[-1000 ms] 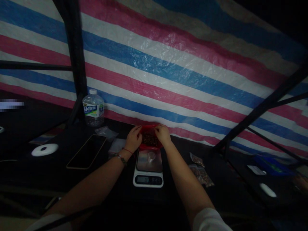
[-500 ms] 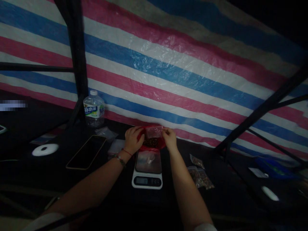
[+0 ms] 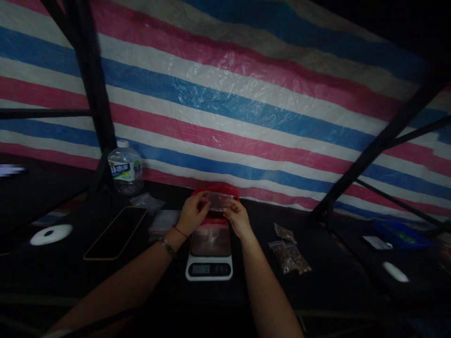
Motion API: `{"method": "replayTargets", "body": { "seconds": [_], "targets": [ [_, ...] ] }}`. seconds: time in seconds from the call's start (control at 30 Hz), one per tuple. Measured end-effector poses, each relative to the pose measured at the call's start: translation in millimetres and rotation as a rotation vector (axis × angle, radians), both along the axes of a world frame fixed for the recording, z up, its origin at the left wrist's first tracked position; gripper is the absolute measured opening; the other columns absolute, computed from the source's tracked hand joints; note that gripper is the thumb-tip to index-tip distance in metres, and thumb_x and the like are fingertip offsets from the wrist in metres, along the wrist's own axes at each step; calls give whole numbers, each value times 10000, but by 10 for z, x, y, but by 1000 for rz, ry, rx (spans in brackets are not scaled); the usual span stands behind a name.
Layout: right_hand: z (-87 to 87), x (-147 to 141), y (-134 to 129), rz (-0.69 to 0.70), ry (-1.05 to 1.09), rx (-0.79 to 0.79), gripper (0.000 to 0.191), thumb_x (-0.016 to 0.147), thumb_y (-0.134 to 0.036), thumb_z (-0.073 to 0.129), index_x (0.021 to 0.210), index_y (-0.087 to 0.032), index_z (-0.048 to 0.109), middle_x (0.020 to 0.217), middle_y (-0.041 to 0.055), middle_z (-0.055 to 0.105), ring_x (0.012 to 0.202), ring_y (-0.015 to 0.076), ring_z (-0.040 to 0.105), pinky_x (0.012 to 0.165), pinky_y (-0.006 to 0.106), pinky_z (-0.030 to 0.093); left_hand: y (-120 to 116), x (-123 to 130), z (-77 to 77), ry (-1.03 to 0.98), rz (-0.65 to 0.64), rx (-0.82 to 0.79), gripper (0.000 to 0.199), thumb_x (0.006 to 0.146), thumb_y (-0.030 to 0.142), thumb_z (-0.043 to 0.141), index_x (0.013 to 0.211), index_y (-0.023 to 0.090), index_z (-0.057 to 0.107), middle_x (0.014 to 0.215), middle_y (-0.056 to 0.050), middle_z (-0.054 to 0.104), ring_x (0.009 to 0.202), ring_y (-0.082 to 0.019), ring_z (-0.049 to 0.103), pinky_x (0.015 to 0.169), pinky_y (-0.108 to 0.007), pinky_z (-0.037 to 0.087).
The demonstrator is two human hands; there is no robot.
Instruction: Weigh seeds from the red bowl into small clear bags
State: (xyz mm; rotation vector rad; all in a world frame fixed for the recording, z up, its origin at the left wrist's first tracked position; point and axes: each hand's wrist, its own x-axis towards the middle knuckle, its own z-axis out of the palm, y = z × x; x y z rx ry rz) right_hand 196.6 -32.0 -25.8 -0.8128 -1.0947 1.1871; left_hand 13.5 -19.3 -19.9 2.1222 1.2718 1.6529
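Between my two hands I hold a small clear zip bag, stretched sideways above a red plastic bag. My left hand pinches its left end, and my right hand grips the right end. Dark contents of the red bag are mostly hidden behind the clear one. Just in front of my hands stands a white kitchen scale with a metal plate; a small clear round thing shows faintly on the plate.
Filled zip bags lie right of my right arm. To the left are flat clear bags, a phone, a white oval device and a clear plastic bottle. Black metal posts stand before a striped sheet.
My hands have drawn closer together, and the clear bag now sits in front of the red bag's opening, held by both. The left hand has left the red bag's rim. The view has shifted slightly.
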Motion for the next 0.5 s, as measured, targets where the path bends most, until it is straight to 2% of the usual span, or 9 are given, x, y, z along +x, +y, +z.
{"method": "replayTargets", "body": {
  "seconds": [0.13,0.23,0.3,0.4,0.5],
  "targets": [
    [-53,9,37,-39,-60,-5,239,633,-286,759,817,-195,636,671,-29,628,539,92,552,507,207,452,-29,16,108,-123,-91,-111,322,810,383,587,1042,176,668,886,-54,727,808,-196,678,762,-324,546],
    [-62,18,49,-47,-4,-12,251,621,-279,763,822,-197,637,652,-37,610,540,86,556,504,199,441,-104,-168,269,-189,-57,-185,326,787,433,610,933,156,702,870,-66,736,765,-199,682,709,-314,557],
    [-65,31,58,-69,16,-26,259,615,-279,763,825,-194,638,662,-39,607,545,81,555,503,193,434,-168,-431,398,-202,69,-171,351,784,459,611,927,153,704,865,-68,732,757,-204,678,694,-318,555],
    [-83,59,85,-163,9,-20,254,626,-303,747,819,-184,632,646,-48,587,511,71,521,471,189,399,-238,-922,533,-68,302,-3,309,793,453,599,883,180,713,900,-59,718,831,-212,665,773,-337,542],
    [-103,84,120,-278,16,30,255,645,-332,723,819,-174,624,600,-57,559,479,69,474,445,192,356,-268,-1304,478,114,468,108,294,834,399,536,864,167,714,935,-85,711,922,-227,646,877,-360,501]
  ]
}}
